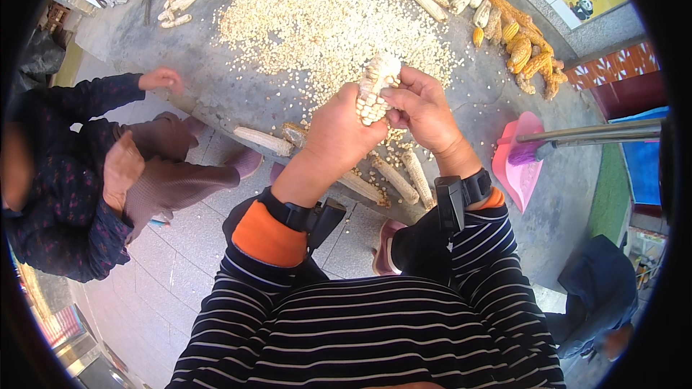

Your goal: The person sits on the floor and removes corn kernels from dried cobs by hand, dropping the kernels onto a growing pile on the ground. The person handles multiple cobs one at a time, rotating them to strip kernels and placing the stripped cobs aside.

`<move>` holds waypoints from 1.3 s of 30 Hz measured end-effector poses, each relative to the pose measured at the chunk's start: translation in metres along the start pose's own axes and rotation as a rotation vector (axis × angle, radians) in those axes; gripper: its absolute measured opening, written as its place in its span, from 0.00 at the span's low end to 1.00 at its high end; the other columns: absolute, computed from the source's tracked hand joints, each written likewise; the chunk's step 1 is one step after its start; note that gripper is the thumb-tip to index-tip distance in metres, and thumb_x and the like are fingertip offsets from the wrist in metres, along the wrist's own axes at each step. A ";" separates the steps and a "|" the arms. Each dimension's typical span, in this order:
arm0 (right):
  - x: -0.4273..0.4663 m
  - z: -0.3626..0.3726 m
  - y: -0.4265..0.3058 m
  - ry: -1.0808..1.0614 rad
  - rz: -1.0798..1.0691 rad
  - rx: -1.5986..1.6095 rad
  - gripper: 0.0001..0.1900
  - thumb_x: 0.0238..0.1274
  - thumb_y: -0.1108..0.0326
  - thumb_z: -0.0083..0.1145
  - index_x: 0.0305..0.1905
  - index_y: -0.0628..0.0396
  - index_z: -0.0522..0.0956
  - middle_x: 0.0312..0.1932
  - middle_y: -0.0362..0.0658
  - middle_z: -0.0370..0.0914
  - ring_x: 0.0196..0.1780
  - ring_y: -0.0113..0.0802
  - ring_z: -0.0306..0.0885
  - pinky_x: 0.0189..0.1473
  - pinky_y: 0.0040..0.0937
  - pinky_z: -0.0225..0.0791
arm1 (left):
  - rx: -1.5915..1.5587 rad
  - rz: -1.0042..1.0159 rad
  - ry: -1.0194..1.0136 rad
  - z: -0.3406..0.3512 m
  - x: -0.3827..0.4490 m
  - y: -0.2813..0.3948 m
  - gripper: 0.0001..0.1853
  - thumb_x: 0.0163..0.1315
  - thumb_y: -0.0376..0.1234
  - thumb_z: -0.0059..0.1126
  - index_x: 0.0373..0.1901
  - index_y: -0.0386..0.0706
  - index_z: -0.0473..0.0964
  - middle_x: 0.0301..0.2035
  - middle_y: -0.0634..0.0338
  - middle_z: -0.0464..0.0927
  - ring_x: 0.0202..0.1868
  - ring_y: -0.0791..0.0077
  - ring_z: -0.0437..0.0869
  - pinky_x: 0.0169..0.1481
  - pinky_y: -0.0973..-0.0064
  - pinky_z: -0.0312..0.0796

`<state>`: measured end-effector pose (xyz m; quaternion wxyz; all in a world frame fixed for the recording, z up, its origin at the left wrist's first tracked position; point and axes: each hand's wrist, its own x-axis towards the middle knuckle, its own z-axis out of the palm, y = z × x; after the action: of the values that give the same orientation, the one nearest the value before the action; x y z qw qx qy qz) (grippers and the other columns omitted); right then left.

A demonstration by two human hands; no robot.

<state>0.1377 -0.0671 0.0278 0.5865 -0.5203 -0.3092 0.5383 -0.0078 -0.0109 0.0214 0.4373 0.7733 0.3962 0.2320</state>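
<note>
A partly shelled cob of white corn [374, 92] is held upright over the concrete surface. My left hand [341, 124] wraps around its lower left side. At its right side, my right hand [423, 108] touches the kernels with the thumb, fingers curled; whether it also grips the cob is hard to see. Behind the hands spreads a wide layer of loose pale kernels [303, 21]. Several stripped cobs [394, 179] lie near the edge below my hands, with loose kernels among them.
Whole white cobs [427, 2] and yellow cobs [520, 54] lie along the far and right sides. A pink dustpan [519, 159] with a broom [527, 152] rests at the right. Another person [70, 173] sits at the left, and a further person [600, 297] is at the lower right.
</note>
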 end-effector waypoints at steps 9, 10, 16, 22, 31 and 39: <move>-0.004 0.006 -0.004 0.077 0.047 0.166 0.07 0.60 0.67 0.57 0.38 0.59 0.76 0.26 0.37 0.73 0.22 0.20 0.65 0.21 0.17 0.55 | 0.048 0.045 0.024 0.002 0.002 -0.005 0.19 0.49 0.35 0.65 0.41 0.37 0.73 0.34 0.47 0.81 0.38 0.53 0.84 0.41 0.65 0.75; -0.003 0.006 -0.004 0.080 0.054 0.150 0.07 0.60 0.67 0.58 0.37 0.59 0.76 0.26 0.37 0.72 0.22 0.20 0.65 0.21 0.17 0.55 | 0.059 0.049 0.028 0.002 0.001 -0.005 0.19 0.49 0.36 0.65 0.41 0.37 0.73 0.34 0.46 0.81 0.38 0.52 0.84 0.41 0.65 0.75; -0.001 0.003 -0.001 0.020 0.008 0.036 0.08 0.58 0.68 0.61 0.39 0.60 0.76 0.25 0.36 0.72 0.22 0.18 0.64 0.21 0.17 0.55 | 0.108 0.036 0.007 0.000 0.001 -0.003 0.21 0.50 0.37 0.64 0.43 0.37 0.72 0.35 0.45 0.80 0.39 0.49 0.83 0.42 0.62 0.75; -0.003 0.005 -0.001 -0.007 -0.028 0.070 0.11 0.58 0.68 0.62 0.42 0.60 0.76 0.26 0.36 0.74 0.22 0.18 0.63 0.22 0.17 0.54 | 0.096 0.036 0.004 0.000 0.000 -0.002 0.22 0.49 0.38 0.65 0.44 0.37 0.71 0.35 0.44 0.80 0.39 0.48 0.83 0.42 0.61 0.75; -0.003 0.004 0.000 -0.012 -0.034 0.025 0.09 0.61 0.67 0.60 0.42 0.60 0.76 0.28 0.36 0.74 0.22 0.18 0.63 0.21 0.18 0.54 | 0.090 0.050 0.034 0.002 0.000 -0.004 0.22 0.49 0.38 0.66 0.43 0.37 0.72 0.35 0.45 0.81 0.39 0.49 0.84 0.42 0.62 0.75; -0.002 0.004 0.000 0.014 -0.016 0.067 0.09 0.60 0.67 0.61 0.41 0.59 0.76 0.26 0.36 0.74 0.22 0.18 0.63 0.22 0.17 0.54 | 0.086 0.038 0.024 0.000 0.000 -0.003 0.22 0.49 0.39 0.66 0.43 0.37 0.72 0.35 0.45 0.81 0.39 0.49 0.83 0.42 0.62 0.75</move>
<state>0.1337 -0.0677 0.0287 0.6100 -0.5018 -0.2910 0.5398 -0.0085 -0.0101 0.0190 0.3944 0.7959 0.3962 0.2322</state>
